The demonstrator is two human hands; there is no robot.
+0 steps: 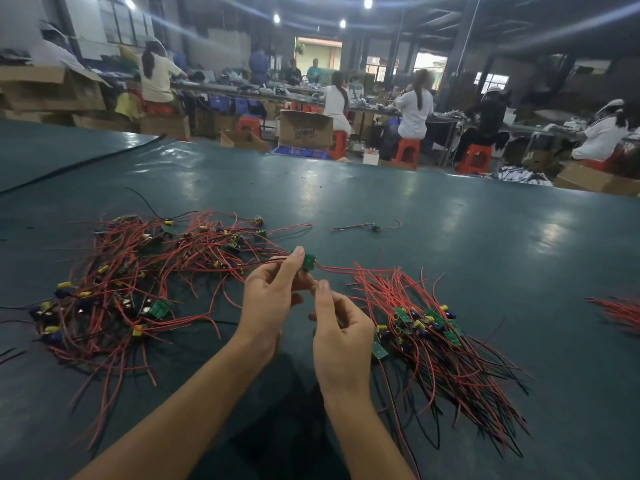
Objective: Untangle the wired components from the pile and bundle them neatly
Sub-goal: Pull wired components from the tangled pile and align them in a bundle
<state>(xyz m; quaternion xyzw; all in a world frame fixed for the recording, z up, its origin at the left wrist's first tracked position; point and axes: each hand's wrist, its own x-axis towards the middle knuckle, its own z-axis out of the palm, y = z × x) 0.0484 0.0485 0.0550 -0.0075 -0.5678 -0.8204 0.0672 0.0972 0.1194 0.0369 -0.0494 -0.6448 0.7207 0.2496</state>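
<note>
A tangled pile (pixel 138 282) of red and black wires with small green boards and yellow-blue parts lies at the left on the dark green table (pixel 450 237). A straighter bundle (pixel 433 341) of the same parts lies at the right. My left hand (pixel 273 296) pinches a small green board (pixel 306 261) above the table between the two heaps; its red wires run left toward the pile and right toward the bundle. My right hand (pixel 337 327) is just below and to the right, fingers curled; whether it grips a wire is hidden.
One loose wired board (pixel 375 227) lies alone farther back. More red wires (pixel 620 313) show at the right edge. A black cable (pixel 79 164) crosses the far left. Beyond the table edge, people sit on red stools among cardboard boxes.
</note>
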